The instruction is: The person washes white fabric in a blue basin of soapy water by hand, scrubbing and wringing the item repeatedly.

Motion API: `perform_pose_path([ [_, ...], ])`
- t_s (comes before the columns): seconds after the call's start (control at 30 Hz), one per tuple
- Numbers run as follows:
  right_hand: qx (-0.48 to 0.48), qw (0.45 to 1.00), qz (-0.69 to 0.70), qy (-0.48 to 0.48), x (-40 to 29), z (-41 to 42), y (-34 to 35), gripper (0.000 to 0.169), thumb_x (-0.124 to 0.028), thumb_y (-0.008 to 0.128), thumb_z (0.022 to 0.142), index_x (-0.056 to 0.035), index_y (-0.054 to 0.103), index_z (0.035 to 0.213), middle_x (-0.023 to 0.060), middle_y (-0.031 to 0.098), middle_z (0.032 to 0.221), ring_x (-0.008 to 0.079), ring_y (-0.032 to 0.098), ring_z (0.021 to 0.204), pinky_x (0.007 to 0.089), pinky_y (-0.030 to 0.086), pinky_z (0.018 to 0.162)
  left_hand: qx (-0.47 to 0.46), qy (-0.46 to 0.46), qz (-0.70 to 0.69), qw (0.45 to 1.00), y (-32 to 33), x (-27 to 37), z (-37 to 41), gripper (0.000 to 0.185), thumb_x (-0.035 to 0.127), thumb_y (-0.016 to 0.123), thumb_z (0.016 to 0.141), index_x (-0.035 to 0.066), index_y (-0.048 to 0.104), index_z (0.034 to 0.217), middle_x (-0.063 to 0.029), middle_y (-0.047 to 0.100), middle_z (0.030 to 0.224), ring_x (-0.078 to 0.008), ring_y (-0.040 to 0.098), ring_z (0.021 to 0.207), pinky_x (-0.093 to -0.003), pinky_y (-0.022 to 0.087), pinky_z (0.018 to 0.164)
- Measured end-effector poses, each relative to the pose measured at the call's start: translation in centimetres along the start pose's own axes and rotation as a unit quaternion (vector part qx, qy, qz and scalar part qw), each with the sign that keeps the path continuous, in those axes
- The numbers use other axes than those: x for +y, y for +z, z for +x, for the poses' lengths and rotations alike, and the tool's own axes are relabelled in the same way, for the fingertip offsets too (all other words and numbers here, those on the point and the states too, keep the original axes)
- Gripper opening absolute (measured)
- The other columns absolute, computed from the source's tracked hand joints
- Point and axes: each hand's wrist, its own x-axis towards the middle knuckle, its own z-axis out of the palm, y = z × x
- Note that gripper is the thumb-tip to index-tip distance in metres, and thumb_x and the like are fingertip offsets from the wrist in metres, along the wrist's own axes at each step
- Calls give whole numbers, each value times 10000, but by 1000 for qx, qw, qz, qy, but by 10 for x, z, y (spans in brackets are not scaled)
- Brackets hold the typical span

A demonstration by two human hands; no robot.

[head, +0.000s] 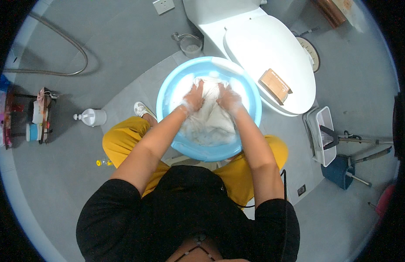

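A light blue plastic basin (209,154) stands between my knees, holding sudsy water and a wet white cloth (215,114). My left hand (195,98) grips the far left part of the cloth, with foam around the wrist. On the far right part, my right hand (229,99) has its fingers closed on the same cloth, and suds cling to that wrist too. A stretch of fabric runs between the two hands. The nearer part of the cloth lies spread in the cloudy water, so its full shape is hidden.
A white toilet (264,49) stands close beyond the basin's right side, with a cardboard box (275,85) on its lid. A small clear bucket (191,46) sits behind the basin. At left are a white jug (92,117) and a yellow-capped bottle (104,162); at right, a mop bucket (327,137) and dustpan (339,172).
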Motion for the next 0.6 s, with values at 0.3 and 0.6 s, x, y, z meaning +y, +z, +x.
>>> perform_pose_path([
  [0.3, -191, 980, -6, -48, 23, 35, 3, 475, -384, 548, 790, -2, 602, 1067, 208, 580, 1105, 315, 545, 1047, 380, 396, 920, -264, -194, -389, 861, -17, -28, 22, 437, 329, 559, 850, -41, 578, 1082, -156, 623, 997, -257, 601, 911, -349, 454, 813],
  [0.6, 62, 982, 157, 85, 26, 56, 39, 342, -294, 467, 854, -15, 613, 988, 202, 594, 1065, 333, 569, 1002, 401, 443, 866, -164, -57, -145, 974, 63, -62, 38, 284, 237, 533, 813, 46, 640, 996, -123, 640, 999, -267, 618, 887, -405, 470, 787],
])
